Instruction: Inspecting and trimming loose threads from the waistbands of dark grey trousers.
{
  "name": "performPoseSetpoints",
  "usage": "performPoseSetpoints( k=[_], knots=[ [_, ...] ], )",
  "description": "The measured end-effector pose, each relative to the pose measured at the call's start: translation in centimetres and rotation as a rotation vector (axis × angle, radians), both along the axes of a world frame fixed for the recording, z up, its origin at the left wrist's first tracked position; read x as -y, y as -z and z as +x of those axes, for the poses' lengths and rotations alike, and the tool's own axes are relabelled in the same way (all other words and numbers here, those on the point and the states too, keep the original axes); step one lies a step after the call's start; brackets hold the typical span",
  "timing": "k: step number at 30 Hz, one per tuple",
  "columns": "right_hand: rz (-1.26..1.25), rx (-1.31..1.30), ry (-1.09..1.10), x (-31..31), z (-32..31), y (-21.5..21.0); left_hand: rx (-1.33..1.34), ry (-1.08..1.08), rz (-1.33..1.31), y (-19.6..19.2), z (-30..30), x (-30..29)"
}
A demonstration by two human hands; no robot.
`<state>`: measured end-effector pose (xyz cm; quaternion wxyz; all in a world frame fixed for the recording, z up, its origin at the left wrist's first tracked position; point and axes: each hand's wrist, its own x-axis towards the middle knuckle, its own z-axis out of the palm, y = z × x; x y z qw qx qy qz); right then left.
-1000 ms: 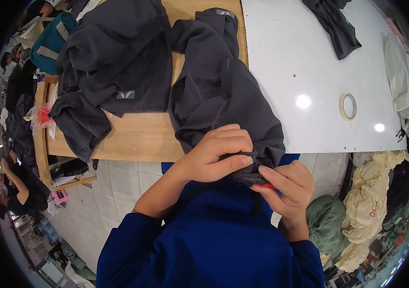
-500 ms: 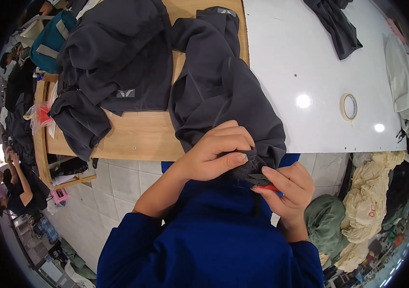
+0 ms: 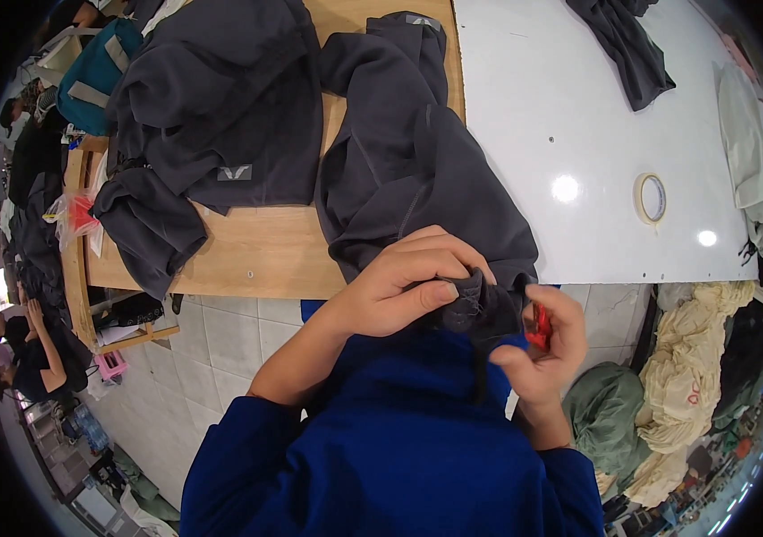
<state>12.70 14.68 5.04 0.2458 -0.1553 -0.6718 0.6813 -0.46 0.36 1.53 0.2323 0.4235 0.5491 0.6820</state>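
A dark grey garment lies over the table's near edge, its lower end gathered in front of me. My left hand is closed on that end, thumb on top, fingers hidden under the cloth. Loose thread ends show at the stitched edge beside the thumb. Just to the right, my right hand has red-handled thread snips tucked in its curled fingers. Its thumb stands apart from the forefinger, close to the garment's edge. The blades of the snips are not visible.
Another pile of dark grey garments covers the left of the wooden table. On the white table sit a tape roll and a dark cloth piece. Cream fabric heaps at right. A person works far left.
My right hand has turned and opened its thumb away from the forefinger, and the snips have shifted back into its palm. The gathered garment end has turned in my left hand.
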Motion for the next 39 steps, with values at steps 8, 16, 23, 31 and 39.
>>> performPoseSetpoints(
  k=[8,16,23,31,39],
  knots=[
    [0.351,0.099,-0.087,-1.0,-1.9,1.2,0.066,0.094,-0.055,0.5,0.7,0.5],
    [0.131,0.286,-0.298,-2.3,-2.8,-0.3,0.383,0.059,-0.083,0.7,0.9,0.7],
    [0.061,0.274,-0.402,-1.3,-3.2,0.4,0.111,0.111,-0.080,0.9,0.1,0.9],
    [-0.564,0.347,-0.556,-2.6,-3.5,1.7,0.387,0.252,-0.117,1.1,-0.1,1.2],
    [-0.648,0.178,-0.255,-3.3,-3.8,2.4,0.753,0.285,0.060,1.6,0.3,1.2]
  ],
)
